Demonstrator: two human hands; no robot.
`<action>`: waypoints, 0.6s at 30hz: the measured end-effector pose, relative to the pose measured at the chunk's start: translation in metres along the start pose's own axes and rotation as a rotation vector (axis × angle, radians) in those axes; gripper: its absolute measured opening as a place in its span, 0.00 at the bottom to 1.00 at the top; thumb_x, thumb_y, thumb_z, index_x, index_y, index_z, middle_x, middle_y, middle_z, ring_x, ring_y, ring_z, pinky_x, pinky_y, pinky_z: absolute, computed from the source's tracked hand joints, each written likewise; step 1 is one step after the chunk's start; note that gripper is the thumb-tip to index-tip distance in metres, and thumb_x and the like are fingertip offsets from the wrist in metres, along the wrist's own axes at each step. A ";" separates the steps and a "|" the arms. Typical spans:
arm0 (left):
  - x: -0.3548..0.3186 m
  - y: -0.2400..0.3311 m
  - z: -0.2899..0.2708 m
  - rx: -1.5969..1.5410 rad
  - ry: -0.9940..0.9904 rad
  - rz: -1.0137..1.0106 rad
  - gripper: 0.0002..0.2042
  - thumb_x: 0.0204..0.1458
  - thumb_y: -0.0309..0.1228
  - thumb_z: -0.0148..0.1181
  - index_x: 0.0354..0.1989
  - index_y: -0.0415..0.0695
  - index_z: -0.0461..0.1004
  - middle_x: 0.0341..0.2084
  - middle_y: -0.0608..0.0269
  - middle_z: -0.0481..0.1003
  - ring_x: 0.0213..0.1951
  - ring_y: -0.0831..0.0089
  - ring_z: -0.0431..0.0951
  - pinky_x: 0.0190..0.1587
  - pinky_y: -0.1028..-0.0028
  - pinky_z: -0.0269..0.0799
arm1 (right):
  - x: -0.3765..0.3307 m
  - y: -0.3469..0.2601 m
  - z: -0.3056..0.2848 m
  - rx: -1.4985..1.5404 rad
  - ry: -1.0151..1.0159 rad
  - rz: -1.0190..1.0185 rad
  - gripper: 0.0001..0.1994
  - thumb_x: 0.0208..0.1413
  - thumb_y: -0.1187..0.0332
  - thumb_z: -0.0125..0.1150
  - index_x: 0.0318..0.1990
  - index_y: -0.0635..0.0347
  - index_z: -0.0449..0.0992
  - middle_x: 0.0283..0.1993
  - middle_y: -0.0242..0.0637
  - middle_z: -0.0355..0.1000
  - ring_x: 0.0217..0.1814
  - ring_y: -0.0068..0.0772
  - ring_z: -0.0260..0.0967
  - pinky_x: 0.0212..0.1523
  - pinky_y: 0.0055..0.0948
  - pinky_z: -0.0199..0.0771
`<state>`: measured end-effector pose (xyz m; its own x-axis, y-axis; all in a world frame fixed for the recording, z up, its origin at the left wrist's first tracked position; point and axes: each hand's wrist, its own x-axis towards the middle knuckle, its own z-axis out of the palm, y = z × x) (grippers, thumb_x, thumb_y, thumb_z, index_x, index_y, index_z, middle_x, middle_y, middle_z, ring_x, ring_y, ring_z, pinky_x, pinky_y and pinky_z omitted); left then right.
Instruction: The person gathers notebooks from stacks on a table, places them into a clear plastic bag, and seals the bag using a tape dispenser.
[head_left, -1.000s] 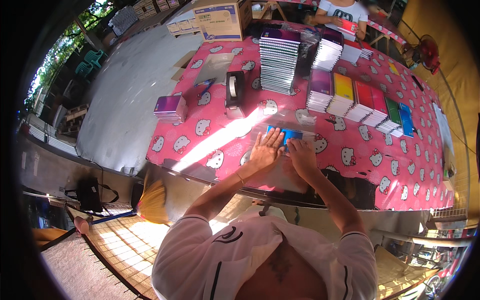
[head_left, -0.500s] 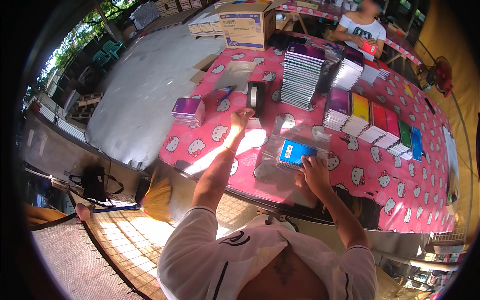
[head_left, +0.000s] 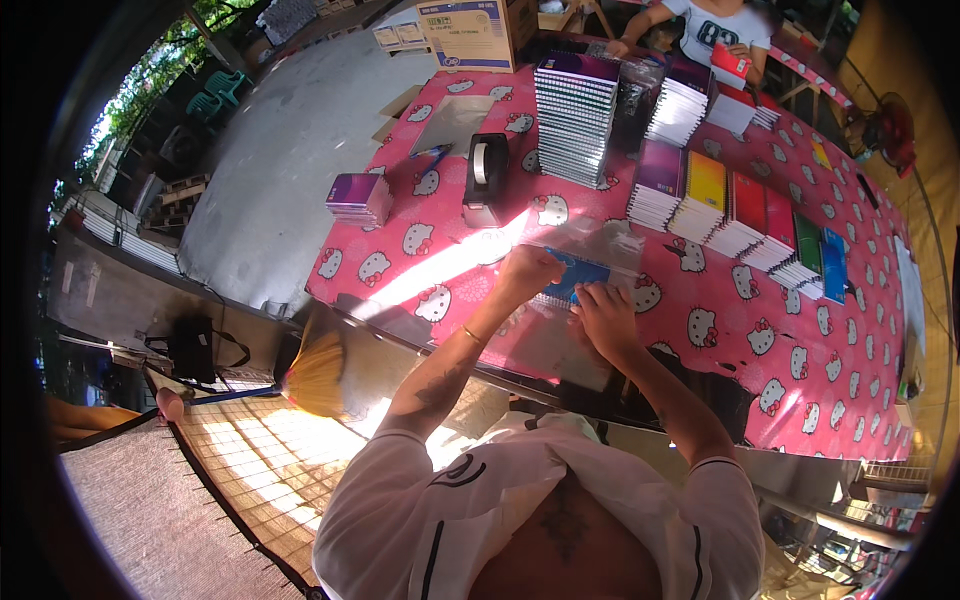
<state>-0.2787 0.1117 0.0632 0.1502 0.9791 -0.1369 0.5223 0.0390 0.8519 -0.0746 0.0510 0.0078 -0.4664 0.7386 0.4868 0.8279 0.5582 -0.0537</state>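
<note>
A blue spiral notebook lies inside a clear plastic bag on the pink cartoon-cat tablecloth. My left hand presses on the notebook's left edge and the bag. My right hand grips the near edge of the same bagged notebook. A black tape dispenser stands just beyond my left hand.
A tall stack of spiral notebooks and rows of purple, yellow, red, green and blue notebooks fill the far side. A small purple stack sits at left. A cardboard box and a seated person are at the back.
My left hand reached out to the tape dispenser half a second ago and has come back onto the bagged notebook. My right hand stayed on the notebook.
</note>
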 end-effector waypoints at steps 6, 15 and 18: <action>0.001 -0.012 0.031 0.728 0.000 -0.058 0.28 0.50 0.60 0.61 0.36 0.43 0.82 0.34 0.48 0.82 0.42 0.51 0.82 0.46 0.55 0.77 | -0.002 0.000 -0.002 0.079 -0.006 -0.022 0.20 0.50 0.58 0.66 0.49 0.55 0.76 0.43 0.32 0.69 0.49 0.35 0.69 0.52 0.38 0.62; -0.031 -0.035 -0.001 0.756 0.173 0.264 0.29 0.44 0.61 0.67 0.39 0.46 0.76 0.33 0.52 0.81 0.39 0.54 0.82 0.43 0.55 0.76 | 0.023 0.017 -0.008 0.149 -0.087 0.000 0.23 0.57 0.51 0.62 0.56 0.51 0.76 0.47 0.37 0.67 0.50 0.42 0.67 0.52 0.43 0.63; -0.009 -0.087 -0.066 0.325 0.759 0.090 0.23 0.47 0.47 0.73 0.40 0.42 0.72 0.27 0.56 0.75 0.34 0.60 0.79 0.37 0.60 0.74 | 0.033 0.038 0.009 0.271 -0.092 0.083 0.23 0.59 0.51 0.60 0.60 0.47 0.73 0.55 0.38 0.68 0.58 0.49 0.66 0.59 0.48 0.63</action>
<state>-0.3805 0.1122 0.0237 -0.3436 0.8487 0.4020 0.7692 0.0088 0.6389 -0.0615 0.1003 0.0139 -0.4374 0.8101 0.3904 0.7570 0.5661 -0.3265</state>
